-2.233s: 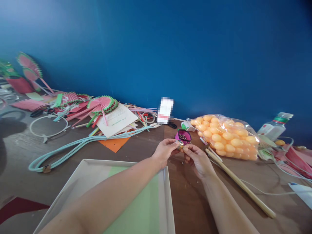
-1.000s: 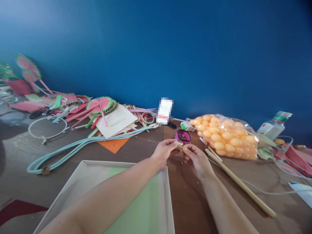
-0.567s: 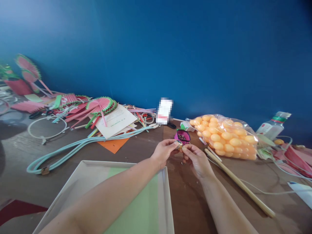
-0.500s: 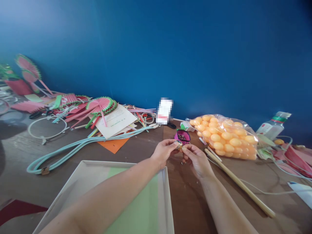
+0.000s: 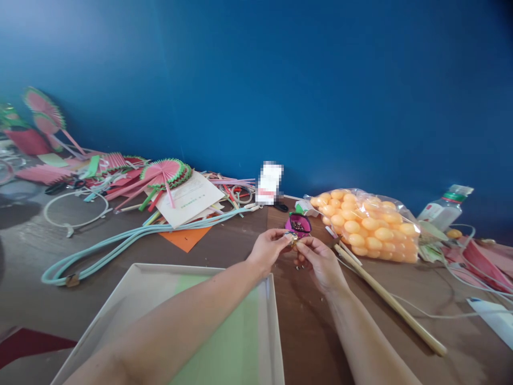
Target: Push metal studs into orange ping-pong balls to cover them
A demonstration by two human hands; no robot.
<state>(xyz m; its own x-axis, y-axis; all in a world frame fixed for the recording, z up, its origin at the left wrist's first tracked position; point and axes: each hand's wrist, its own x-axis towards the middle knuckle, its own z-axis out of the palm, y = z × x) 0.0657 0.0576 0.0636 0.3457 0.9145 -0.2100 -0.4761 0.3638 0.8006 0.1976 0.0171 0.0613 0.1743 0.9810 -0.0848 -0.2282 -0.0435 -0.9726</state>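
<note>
Shiny object point(image 5: 293, 236) sits between left hand point(image 5: 266, 250) and right point(image 5: 322, 263).

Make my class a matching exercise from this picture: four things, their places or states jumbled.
1. Small shiny metallic piece
2. Purple open container
3. Pale-blue looped cord
4. Long wooden rod

A. Right of the right forearm
B. Held by the left hand and right hand
C. Beyond the pale-rimmed shallow tray
D. Holding small bits

Right pairs: 1-B, 2-D, 3-C, 4-A
</note>
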